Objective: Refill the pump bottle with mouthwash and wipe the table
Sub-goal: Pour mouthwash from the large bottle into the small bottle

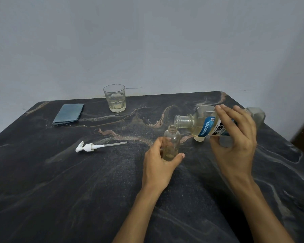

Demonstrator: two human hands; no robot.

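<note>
- The left hand [162, 161] is curling its fingers and thumb round the lower part of the small clear pump bottle [172, 143], holding it upright on the dark marbled counter [77, 190], most likely so it does not tip while liquid goes in.
- A little pale yellow liquid is sitting at the bottom of the pump bottle; most of it is looking empty, so the refill seems to be only at its start.
- The right hand [235, 137] is gripping the Listerine mouthwash bottle [205, 125] round its body, thumb below and fingers over the top, tipping it nearly level so its open mouth is hanging just above and beside the pump bottle's neck.
- Whether a stream is running between the two mouths cannot be told.
- The white pump head [88, 147] with its dip tube is lying on its side well to the left of the left hand, set aside to leave the neck open.
- Farther off, beyond the left hand, a glass tumbler [114, 98] with a little pale liquid is standing near the counter's back edge.
- A folded blue cloth [68, 114] is lying left of the tumbler, presumably waiting for the wiping.
</note>
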